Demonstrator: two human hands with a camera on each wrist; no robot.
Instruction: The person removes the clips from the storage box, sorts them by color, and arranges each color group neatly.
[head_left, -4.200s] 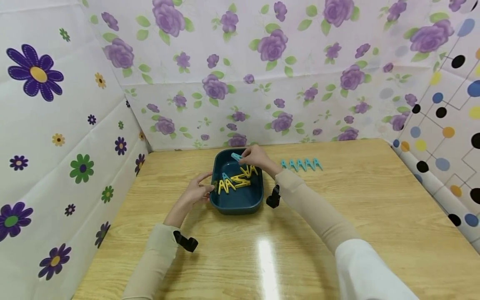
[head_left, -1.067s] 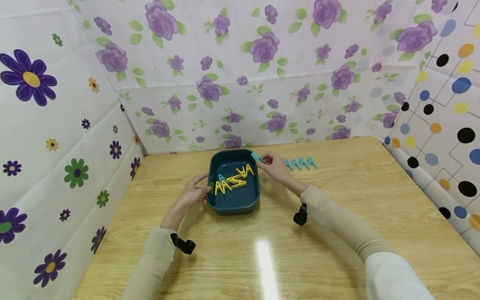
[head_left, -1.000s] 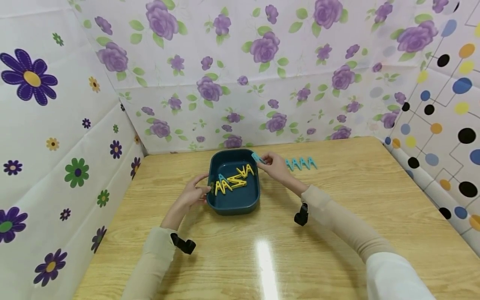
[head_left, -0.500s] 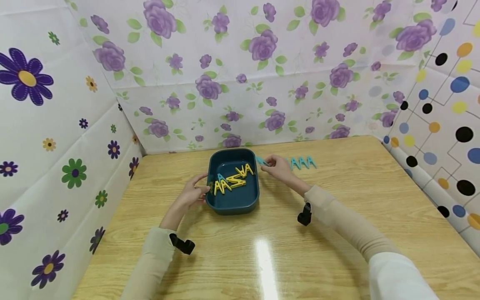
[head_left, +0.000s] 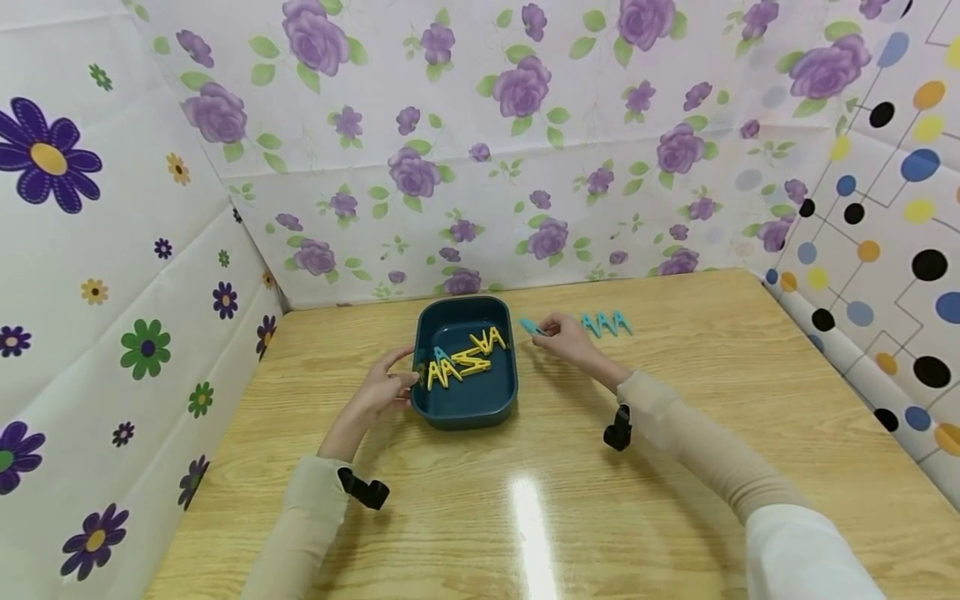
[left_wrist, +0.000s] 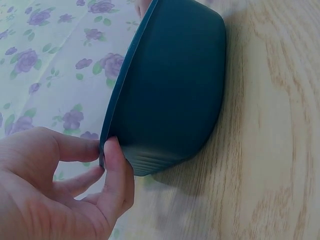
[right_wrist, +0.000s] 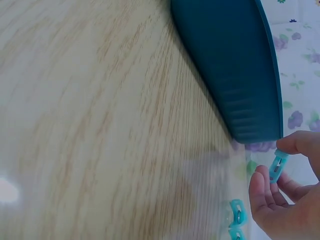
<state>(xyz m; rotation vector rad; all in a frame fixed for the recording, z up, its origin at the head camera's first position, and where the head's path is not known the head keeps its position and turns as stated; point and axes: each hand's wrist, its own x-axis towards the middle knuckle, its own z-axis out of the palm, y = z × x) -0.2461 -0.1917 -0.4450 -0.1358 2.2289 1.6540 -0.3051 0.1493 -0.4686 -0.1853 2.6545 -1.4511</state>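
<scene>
A dark teal plastic bin [head_left: 468,417] stands on the wooden table with several yellow clothespins [head_left: 471,362] and one blue clothespin [head_left: 441,355] inside. My left hand [head_left: 385,387] is at the bin's left side; in the left wrist view its thumb and fingers pinch the rim. Just right of the bin, my right hand [head_left: 566,340] pinches another blue clothespin [right_wrist: 278,165] between thumb and fingers, low over the table. Beyond that hand stands a row of blue clothespins [head_left: 603,323], three of them visible; the hand may hide others.
The wooden table [head_left: 450,517] reaches the flowered backdrop [head_left: 450,167] behind the bin. Patterned sheets also hang at left and right. Black wrist cameras [head_left: 363,488] sit on both forearms.
My right hand has carried the blue clothespin from over the bin, across its right rim, to the right and lower beside the row. My left hand keeps its place on the bin.
</scene>
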